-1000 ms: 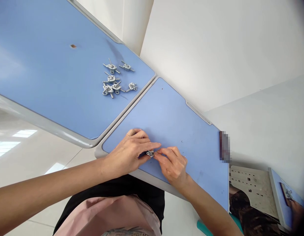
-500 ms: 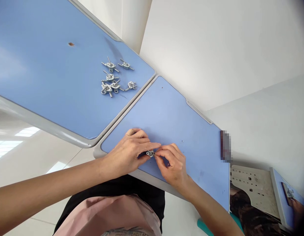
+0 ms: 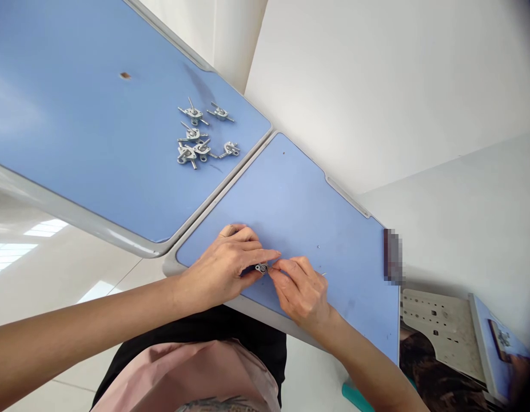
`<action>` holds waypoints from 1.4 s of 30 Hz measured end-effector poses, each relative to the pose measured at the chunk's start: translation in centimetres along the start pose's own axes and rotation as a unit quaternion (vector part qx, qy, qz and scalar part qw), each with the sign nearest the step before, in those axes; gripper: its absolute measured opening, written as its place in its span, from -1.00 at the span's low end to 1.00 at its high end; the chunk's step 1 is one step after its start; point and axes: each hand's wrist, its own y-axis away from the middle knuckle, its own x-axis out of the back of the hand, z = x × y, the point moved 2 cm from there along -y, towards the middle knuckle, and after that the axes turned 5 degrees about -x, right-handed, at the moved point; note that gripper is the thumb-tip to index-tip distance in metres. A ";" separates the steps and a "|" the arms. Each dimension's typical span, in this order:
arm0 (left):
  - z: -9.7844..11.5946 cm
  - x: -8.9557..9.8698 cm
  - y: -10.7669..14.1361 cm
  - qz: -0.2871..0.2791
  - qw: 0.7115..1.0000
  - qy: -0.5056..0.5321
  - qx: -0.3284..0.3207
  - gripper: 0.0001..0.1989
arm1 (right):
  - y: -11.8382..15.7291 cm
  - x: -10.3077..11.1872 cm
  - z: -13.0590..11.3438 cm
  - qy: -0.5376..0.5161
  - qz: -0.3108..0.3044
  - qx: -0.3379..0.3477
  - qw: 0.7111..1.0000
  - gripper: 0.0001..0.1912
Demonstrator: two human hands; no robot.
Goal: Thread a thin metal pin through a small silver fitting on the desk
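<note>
My left hand [image 3: 222, 266] and my right hand [image 3: 301, 289] meet above the blue desktop [image 3: 290, 200], close to its near edge. Between their fingertips is a small metal fitting [image 3: 261, 268], a cast piece with a central hole, pinched by both hands. Its lower side is hidden by my fingers. Further away, on the neighbouring blue desktop [image 3: 97, 114], lies a loose cluster of several similar metal fittings [image 3: 192, 143] with thin pins sticking out. Neither hand touches that cluster.
Grey rims edge both desks, which meet at a corner. A pixelated dark object [image 3: 392, 256] stands at the right desk edge. At lower right are a perforated beige panel [image 3: 440, 332] and another person's hand [image 3: 519, 366]. White walls rise behind.
The fingers of my right hand have shifted slightly around the fitting, while the fitting stays between both hands. The whole view has moved a little.
</note>
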 end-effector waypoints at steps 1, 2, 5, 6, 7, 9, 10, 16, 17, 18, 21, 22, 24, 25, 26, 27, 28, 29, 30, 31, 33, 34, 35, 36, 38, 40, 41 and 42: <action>0.0 0.0 0.0 0.001 1.000 0.001 0.000 -0.66 | 0.0 0.0 0.0 -0.005 0.001 0.002 1.000 -0.78; 0.0 0.0 0.0 0.003 1.000 0.000 -0.002 -0.65 | 0.1 -0.1 0.1 -0.015 0.002 -0.004 1.000 -0.79; -0.1 0.0 0.0 0.004 1.000 0.001 -0.010 -0.62 | 0.2 -0.3 0.3 -0.044 0.004 -0.036 0.998 -0.79; 0.0 -0.1 0.0 0.004 1.000 0.001 -0.012 -0.62 | 0.2 -0.4 0.4 -0.046 0.001 -0.037 0.998 -0.79; 0.0 -0.1 0.0 0.005 1.000 0.002 -0.013 -0.62 | 0.3 -0.4 0.3 -0.044 -0.002 -0.034 0.998 -0.79; 0.0 0.0 0.0 0.005 1.000 0.003 -0.014 -0.62 | 0.3 -0.3 0.3 -0.042 -0.012 -0.023 0.999 -0.78; 0.0 0.0 0.0 0.005 1.000 0.002 -0.015 -0.63 | 0.3 -0.2 0.3 -0.051 -0.020 -0.023 0.998 -0.79; -0.1 -0.1 0.1 -0.007 1.000 -0.003 -0.009 -0.63 | 1.4 1.4 1.0 -0.260 0.027 -0.233 0.937 -0.76; -0.1 -0.1 0.1 -0.008 1.000 -0.004 -0.009 -0.64 | 1.8 1.6 1.2 -0.294 0.048 -0.282 0.912 -0.74; -0.1 -0.1 0.1 -0.009 1.000 -0.006 -0.009 -0.65 | 2.2 1.7 1.4 -0.319 0.063 -0.321 0.889 -0.72; 0.0 -0.1 0.1 -0.008 1.000 -0.009 -0.010 -0.67 | 3.0 1.9 1.7 -0.309 0.056 -0.352 0.881 -0.69; 0.0 -0.1 0.1 -0.009 1.000 -0.009 -0.009 -0.68 | 3.1 2.1 1.9 -0.274 0.044 -0.342 0.898 -0.67; 0.0 0.0 0.1 -0.014 1.000 -0.011 -0.008 -0.69 | 3.2 2.8 2.5 -0.180 0.012 -0.318 0.931 -0.63; 0.0 0.0 0.1 -0.016 1.000 -0.012 -0.008 -0.69 | 3.2 3.3 2.9 -0.134 -0.016 -0.315 0.939 -0.61; 0.0 0.0 0.1 -0.018 1.000 -0.012 -0.009 -0.69 | 3.2 3.9 3.4 -0.097 -0.052 -0.326 0.939 -0.58; 0.0 0.0 0.1 -0.020 1.000 -0.012 -0.009 -0.68 | 3.1 4.4 3.8 -0.078 -0.096 -0.346 0.930 -0.56; 0.0 0.0 0.1 -0.023 1.000 -0.012 -0.009 -0.67 | 3.0 4.9 4.1 -0.081 -0.146 -0.370 0.914 -0.55; 0.0 0.0 0.1 -0.026 1.000 -0.013 -0.008 -0.65 | 2.9 5.3 4.2 -0.107 -0.188 -0.390 0.895 -0.55; 0.0 0.0 0.1 -0.028 1.000 -0.013 -0.006 -0.65 | 2.6 5.7 4.2 -0.149 -0.220 -0.405 0.875 -0.58; 0.0 0.0 0.1 -0.030 0.999 -0.015 -0.004 -0.64 | 2.3 6.0 3.9 -0.198 -0.242 -0.411 0.857 -0.64; 0.0 0.0 0.1 -0.032 0.999 -0.018 -0.001 -0.64 | 1.4 6.3 3.0 -0.278 -0.268 -0.403 0.830 -0.77; 0.1 0.0 0.1 -0.032 0.999 -0.019 -0.001 -0.64 | 0.9 6.3 2.5 -0.296 -0.276 -0.394 0.825 -0.82; 0.1 0.0 0.1 -0.032 0.999 -0.020 -0.001 -0.63 | 0.4 6.3 2.1 -0.301 -0.285 -0.382 0.826 -0.84; 0.1 0.0 0.1 -0.033 0.999 -0.020 -0.002 -0.62 | -0.1 6.2 1.8 -0.297 -0.295 -0.368 0.831 -0.81; 0.1 0.0 0.1 -0.033 0.999 -0.019 -0.002 -0.61 | -0.9 6.0 1.4 -0.276 -0.309 -0.337 0.846 -0.77; 0.1 0.0 0.1 -0.033 0.999 -0.019 -0.002 -0.61 | -1.6 5.9 1.5 -0.256 -0.320 -0.314 0.857 -0.75; 0.0 0.0 0.0 -0.032 0.999 -0.019 -0.002 -0.61 | -1.8 5.9 1.5 -0.249 -0.325 -0.306 0.860 -0.76; 0.0 -0.1 0.0 -0.030 0.999 -0.018 -0.003 -0.60 | -2.0 5.8 1.6 -0.242 -0.328 -0.299 0.863 -0.77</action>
